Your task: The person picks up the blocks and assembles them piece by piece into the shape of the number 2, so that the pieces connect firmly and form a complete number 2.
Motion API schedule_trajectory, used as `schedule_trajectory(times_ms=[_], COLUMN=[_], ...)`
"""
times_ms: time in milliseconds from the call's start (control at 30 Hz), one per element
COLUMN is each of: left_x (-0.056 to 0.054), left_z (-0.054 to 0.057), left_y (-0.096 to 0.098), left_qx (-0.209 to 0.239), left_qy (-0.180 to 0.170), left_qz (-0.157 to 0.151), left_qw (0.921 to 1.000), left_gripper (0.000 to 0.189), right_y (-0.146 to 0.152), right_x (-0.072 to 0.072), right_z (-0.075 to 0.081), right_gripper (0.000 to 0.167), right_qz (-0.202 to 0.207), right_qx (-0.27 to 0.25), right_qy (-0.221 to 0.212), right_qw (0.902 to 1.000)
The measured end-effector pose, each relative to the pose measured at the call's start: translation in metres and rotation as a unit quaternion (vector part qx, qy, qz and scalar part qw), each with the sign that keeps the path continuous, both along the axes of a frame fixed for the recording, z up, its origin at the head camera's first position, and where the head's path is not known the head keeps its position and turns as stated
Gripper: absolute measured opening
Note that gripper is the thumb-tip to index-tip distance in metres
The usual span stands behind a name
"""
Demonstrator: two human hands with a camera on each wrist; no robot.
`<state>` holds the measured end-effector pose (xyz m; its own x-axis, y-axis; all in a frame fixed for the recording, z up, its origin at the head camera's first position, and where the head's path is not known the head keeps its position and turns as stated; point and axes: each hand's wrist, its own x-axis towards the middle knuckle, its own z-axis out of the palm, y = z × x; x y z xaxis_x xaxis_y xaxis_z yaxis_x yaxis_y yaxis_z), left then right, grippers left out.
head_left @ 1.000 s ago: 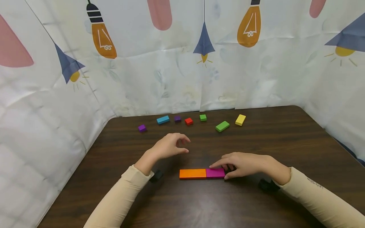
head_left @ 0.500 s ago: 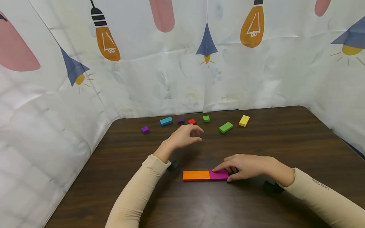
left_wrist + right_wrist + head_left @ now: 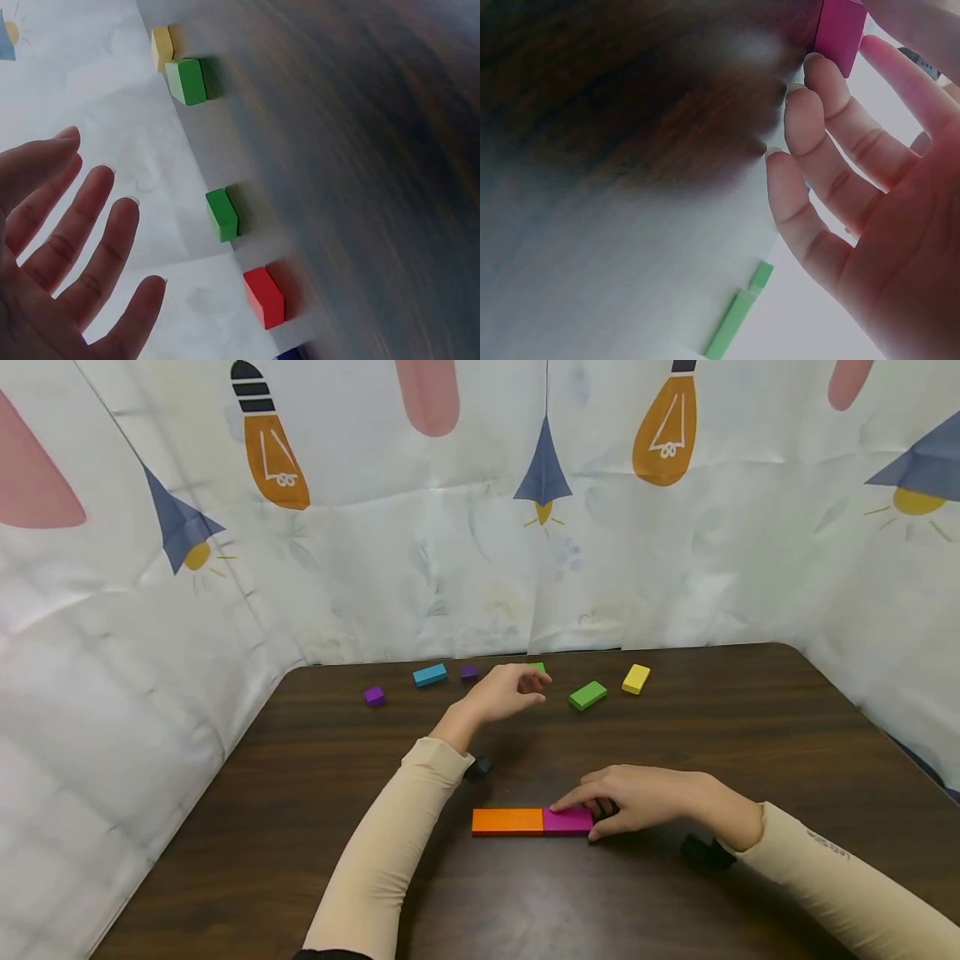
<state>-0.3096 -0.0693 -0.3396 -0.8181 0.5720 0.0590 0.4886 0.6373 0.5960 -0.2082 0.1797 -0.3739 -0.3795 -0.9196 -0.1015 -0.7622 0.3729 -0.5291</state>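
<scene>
On the dark wooden table an orange block (image 3: pixel 507 822) and a magenta block (image 3: pixel 570 822) lie end to end in a row. My right hand (image 3: pixel 643 798) holds the magenta block, index finger on its top and thumb at its right end; the right wrist view shows the fingertips against that magenta block (image 3: pixel 840 37). Farther out, my left hand (image 3: pixel 508 692) is over the table with loosely bent fingers and nothing in them. It partly covers a small green block (image 3: pixel 537 667) and hides a red block, which shows in the left wrist view as the red block (image 3: pixel 265 298).
Along the far side lie a purple block (image 3: pixel 374 696), a blue block (image 3: pixel 430 675), a dark purple block (image 3: pixel 468 672), a longer green block (image 3: pixel 588 695) and a yellow block (image 3: pixel 636 679). Behind the table edge hangs a printed white curtain (image 3: pixel 465 568).
My left hand has moved forward and right, from beyond the orange block to the far blocks, covering the red one. My right hand stays at the magenta block, index finger now on its top.
</scene>
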Motion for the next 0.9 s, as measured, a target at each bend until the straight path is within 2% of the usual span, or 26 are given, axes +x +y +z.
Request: schedule_trajectory(times_ms=[133, 433, 633, 900], left_x=[-0.005, -0.017, -0.02, -0.023], left_z=[0.001, -0.007, -0.013, -0.022], left_y=[0.005, 0.021, 0.034, 0.052], left_qx=[0.002, 0.012, 0.005, -0.012], left_qy=[0.0, -0.014, -0.041, -0.064], left_qz=[0.01, 0.001, -0.009, 0.0], left_qw=[0.9999, 0.9998, 0.9991, 0.9979], left_gripper=[0.032, 0.033, 0.032, 0.034], right_y=[-0.002, 0.0, -0.001, 0.0], right_x=[-0.001, -0.001, 0.0, 0.0], right_z=[0.001, -0.002, -0.003, -0.003], right_gripper=[0.047, 0.048, 0.048, 0.048], right_qz=[0.002, -0.003, -0.001, -0.005], right_qx=[-0.001, 0.005, 0.003, 0.004], right_qy=[0.004, 0.012, 0.019, 0.013], right_qw=[1.0, 0.9999, 0.9998, 0.9999])
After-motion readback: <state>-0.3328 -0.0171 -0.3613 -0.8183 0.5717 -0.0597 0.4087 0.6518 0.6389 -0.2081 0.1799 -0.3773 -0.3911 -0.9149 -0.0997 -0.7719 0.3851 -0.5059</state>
